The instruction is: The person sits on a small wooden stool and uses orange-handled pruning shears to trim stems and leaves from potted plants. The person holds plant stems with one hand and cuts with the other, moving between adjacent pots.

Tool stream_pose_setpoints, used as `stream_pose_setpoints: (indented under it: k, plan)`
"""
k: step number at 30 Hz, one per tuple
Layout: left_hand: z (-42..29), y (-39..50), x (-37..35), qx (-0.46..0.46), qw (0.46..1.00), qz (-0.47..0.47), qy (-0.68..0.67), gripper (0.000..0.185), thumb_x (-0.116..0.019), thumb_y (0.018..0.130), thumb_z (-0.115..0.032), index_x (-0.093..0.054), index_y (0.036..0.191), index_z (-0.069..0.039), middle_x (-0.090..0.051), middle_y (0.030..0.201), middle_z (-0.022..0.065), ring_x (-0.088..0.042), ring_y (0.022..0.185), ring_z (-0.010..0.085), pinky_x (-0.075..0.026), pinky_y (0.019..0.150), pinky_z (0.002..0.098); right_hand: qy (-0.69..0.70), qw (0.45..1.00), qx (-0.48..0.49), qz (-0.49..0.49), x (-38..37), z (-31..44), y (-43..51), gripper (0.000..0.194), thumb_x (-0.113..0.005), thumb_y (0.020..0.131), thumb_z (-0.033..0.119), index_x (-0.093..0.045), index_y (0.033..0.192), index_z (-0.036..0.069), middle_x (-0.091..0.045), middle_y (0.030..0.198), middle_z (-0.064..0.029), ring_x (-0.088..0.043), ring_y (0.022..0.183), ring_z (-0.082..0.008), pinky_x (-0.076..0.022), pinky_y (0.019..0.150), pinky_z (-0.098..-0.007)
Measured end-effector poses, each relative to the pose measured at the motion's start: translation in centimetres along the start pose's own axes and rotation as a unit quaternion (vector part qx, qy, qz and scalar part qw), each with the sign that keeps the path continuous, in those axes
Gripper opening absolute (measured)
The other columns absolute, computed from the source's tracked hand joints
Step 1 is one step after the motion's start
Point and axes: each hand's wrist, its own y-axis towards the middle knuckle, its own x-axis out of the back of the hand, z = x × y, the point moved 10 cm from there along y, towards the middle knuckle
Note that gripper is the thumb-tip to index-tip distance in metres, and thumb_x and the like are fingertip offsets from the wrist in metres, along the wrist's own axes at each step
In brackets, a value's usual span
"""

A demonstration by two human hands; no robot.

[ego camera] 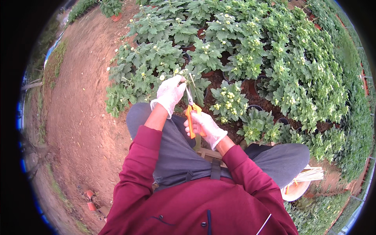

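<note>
My left hand (170, 91), in a thin translucent glove, has thumb and fingers pinched at the top of a leafy potted plant (200, 86) that looks like a chrysanthemum. The exact part between the fingertips is hidden. Pale round buds (162, 77) show beside the knuckles. Gloved as well, my right hand (205, 126) grips orange-handled pruning snips (191, 117). Their narrow metal blades point up towards my left fingertips and look close together. A thin pale stake (192, 80) stands among the leaves just right of the blade tips.
Dense rows of potted plants (296, 67) fill the front and right. A smaller budding plant (229, 100) stands right of my hands. By my right knee is a pale bucket (296, 191) with a bundle of thin sticks (310, 174). Bare soil (85, 97) lies left; small pots (91, 205) lie behind.
</note>
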Motion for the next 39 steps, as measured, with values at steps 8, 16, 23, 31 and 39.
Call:
stream_pose_setpoints:
  k: [8,16,23,31,39]
  plan:
    - [-0.4,0.0,0.2,-0.021,1.000,-0.001,-0.003,0.021,-0.071,0.089,-0.024,-0.072,0.107,-0.013,-0.066,0.076,0.0091,-0.065,0.069,0.0265,-0.052,0.067,0.0384,-0.008,0.999,0.029,-0.029,0.8,0.6,0.6,0.029,-0.057,0.105,0.029,-0.058,0.121,0.005,-0.069,0.092,-0.0109,-0.069,0.072,-0.0194,-0.0595,0.064,-0.0348]
    - [-0.3,0.0,0.2,0.011,0.999,0.034,-0.038,0.020,-0.071,0.089,-0.028,-0.073,0.101,-0.013,-0.073,0.087,0.0122,-0.070,0.083,0.0329,-0.055,0.076,0.0425,-0.075,0.995,0.060,-0.037,0.5,1.7,-0.2,0.034,-0.054,0.106,0.030,-0.058,0.130,0.006,-0.064,0.087,-0.0056,-0.063,0.070,-0.0152,-0.0570,0.064,-0.0324]
    - [-1.4,-3.2,0.0,-0.032,0.972,0.225,-0.052,0.031,-0.072,0.086,-0.032,-0.073,0.108,-0.009,-0.071,0.082,0.0088,-0.069,0.075,0.0222,-0.055,0.073,0.0355,-0.069,0.993,-0.003,-0.099,-0.1,1.1,-7.3,0.044,-0.048,0.106,0.043,-0.050,0.138,0.013,-0.064,0.094,-0.0062,-0.064,0.074,-0.0153,-0.0574,0.068,-0.0324]
    - [-5.1,-4.5,-1.0,-0.110,0.988,0.109,0.024,0.041,-0.069,0.091,-0.030,-0.061,0.129,-0.016,-0.068,0.099,0.0097,-0.069,0.091,0.0293,-0.055,0.080,0.0421,-0.620,0.695,0.283,-0.231,-2.1,16.7,-13.4,0.049,-0.068,0.094,0.030,-0.058,0.136,0.006,-0.066,0.106,-0.0137,-0.065,0.089,-0.0269,-0.0537,0.082,-0.0376]
    - [-3.8,-3.6,-3.8,-0.042,0.965,0.209,0.150,0.049,-0.067,0.093,-0.033,-0.057,0.137,-0.015,-0.064,0.118,0.0115,-0.066,0.108,0.0322,-0.055,0.088,0.0438,-0.851,0.429,0.195,-0.231,-5.1,20.4,-8.9,0.033,-0.076,0.084,0.039,-0.070,0.108,0.018,-0.069,0.093,-0.0096,-0.068,0.090,-0.0314,-0.0563,0.078,-0.0442]
